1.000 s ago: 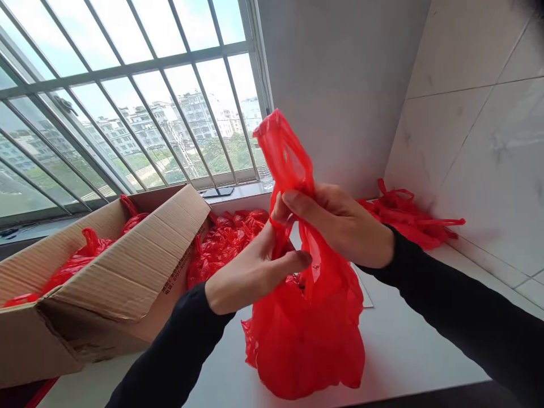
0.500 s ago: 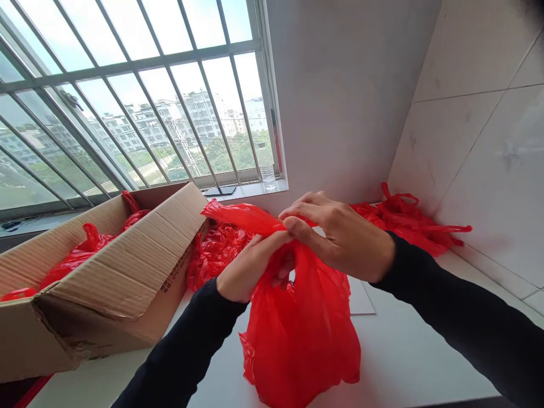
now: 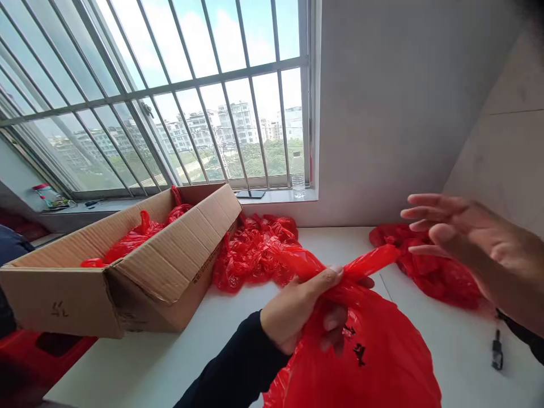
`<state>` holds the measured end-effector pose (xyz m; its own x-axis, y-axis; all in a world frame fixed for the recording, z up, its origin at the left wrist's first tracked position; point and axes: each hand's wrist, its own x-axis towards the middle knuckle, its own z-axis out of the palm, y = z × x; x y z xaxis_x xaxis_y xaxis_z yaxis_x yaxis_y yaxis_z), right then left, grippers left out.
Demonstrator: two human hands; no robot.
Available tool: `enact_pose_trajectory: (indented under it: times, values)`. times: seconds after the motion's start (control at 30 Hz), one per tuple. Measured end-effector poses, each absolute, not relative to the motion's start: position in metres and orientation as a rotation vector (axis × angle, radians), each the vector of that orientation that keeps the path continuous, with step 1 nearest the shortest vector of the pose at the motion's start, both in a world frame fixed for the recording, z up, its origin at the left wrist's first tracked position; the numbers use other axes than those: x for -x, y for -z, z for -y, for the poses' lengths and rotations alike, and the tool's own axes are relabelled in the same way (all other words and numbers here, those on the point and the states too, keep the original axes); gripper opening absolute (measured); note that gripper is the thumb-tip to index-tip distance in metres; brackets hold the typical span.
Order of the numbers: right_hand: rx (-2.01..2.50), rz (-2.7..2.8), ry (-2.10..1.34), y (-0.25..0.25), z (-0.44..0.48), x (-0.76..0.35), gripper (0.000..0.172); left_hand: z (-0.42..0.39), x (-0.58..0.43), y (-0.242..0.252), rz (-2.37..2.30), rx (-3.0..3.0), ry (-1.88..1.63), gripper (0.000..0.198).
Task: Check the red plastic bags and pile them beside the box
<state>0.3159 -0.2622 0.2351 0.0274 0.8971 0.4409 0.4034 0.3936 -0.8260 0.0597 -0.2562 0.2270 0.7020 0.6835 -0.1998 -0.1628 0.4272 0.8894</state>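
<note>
A red plastic bag (image 3: 365,351) with dark printed marks hangs low in the middle of the view, its lower end cut off by the frame. My left hand (image 3: 304,309) is closed around its gathered neck, thumb on top. Two twisted ends of the bag stick out above that grip, one toward the left and one toward the right. To the right, clear of the bag, my right hand (image 3: 471,243) is raised with fingers spread and nothing in them. Behind it lies a heap of red bags (image 3: 442,277) on the white table (image 3: 221,345).
On the left stands an open cardboard box (image 3: 178,249) with red bags inside. Beside it sits a pile of red bags (image 3: 255,249). A water bottle (image 3: 298,175) and a phone (image 3: 250,194) rest on the sill. A small black object (image 3: 497,350) lies at the right.
My right hand has let go of the bag's neck and moved off to the right, its fingers opening. My left hand keeps its hold. The view has turned, shifting the box and window rightward.
</note>
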Motion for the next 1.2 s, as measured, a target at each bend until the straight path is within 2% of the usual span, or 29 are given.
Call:
enact_pose_trajectory:
  times: [0.03,0.1,0.17,0.23,0.3,0.37,0.43,0.53,0.67,0.73,0.83,1.0,1.1,1.2]
  values:
    - [1.239,1.687,-0.619,-0.232,0.260,-0.314,0.051,0.255,-0.060,-0.224,-0.608,-0.995,-0.581,0.045]
    - [1.245,1.866,-0.756,-0.229,0.258,-0.304,0.051,0.253,-0.062,-0.220,-0.631,-0.962,-0.596,0.045]
    - [1.174,1.867,-0.774,-0.230,0.262,-0.290,0.035,0.252,-0.065,-0.218,-0.624,-0.879,-0.631,0.047]
    - [1.118,1.812,-0.639,-0.233,0.272,-0.277,0.022,0.252,-0.067,-0.218,-0.573,-0.779,-0.711,0.043]
    - [1.029,1.894,-0.498,-0.234,0.285,-0.268,0.013,0.253,-0.067,-0.220,-0.530,-0.719,-0.824,0.033]
    - [0.905,2.080,-0.436,-0.234,0.296,-0.263,0.011,0.253,-0.064,-0.221,-0.530,-0.740,-0.914,0.018]
    - [0.867,2.140,-0.440,-0.234,0.300,-0.263,0.023,0.251,-0.060,-0.220,-0.544,-0.819,-0.917,0.014]
    - [0.957,1.953,-0.529,-0.233,0.289,-0.264,0.055,0.250,-0.053,-0.220,-0.542,-1.034,-0.802,0.021]
    - [1.001,1.831,-1.025,-0.220,0.261,-0.259,0.052,0.256,-0.049,-0.223,-0.602,-1.520,-0.797,0.015]
    - [0.937,1.804,-1.268,-0.206,0.253,-0.254,0.051,0.262,-0.049,-0.219,-0.755,-1.863,-0.859,0.024]
    - [0.831,1.807,-1.439,-0.183,0.249,-0.249,0.044,0.268,-0.050,-0.202,-0.956,-2.263,-1.005,0.032]
    - [0.633,1.714,-1.799,-0.154,0.247,-0.247,0.043,0.272,-0.048,-0.168,-0.908,-2.408,-1.141,0.037]
    - [0.715,1.719,-1.662,-0.158,0.246,-0.246,0.044,0.271,-0.049,-0.159,-0.819,-2.457,-1.095,0.050]
    - [0.950,1.811,-1.284,-0.169,0.252,-0.248,0.033,0.273,-0.047,-0.153,-0.793,-2.595,-1.067,0.063]
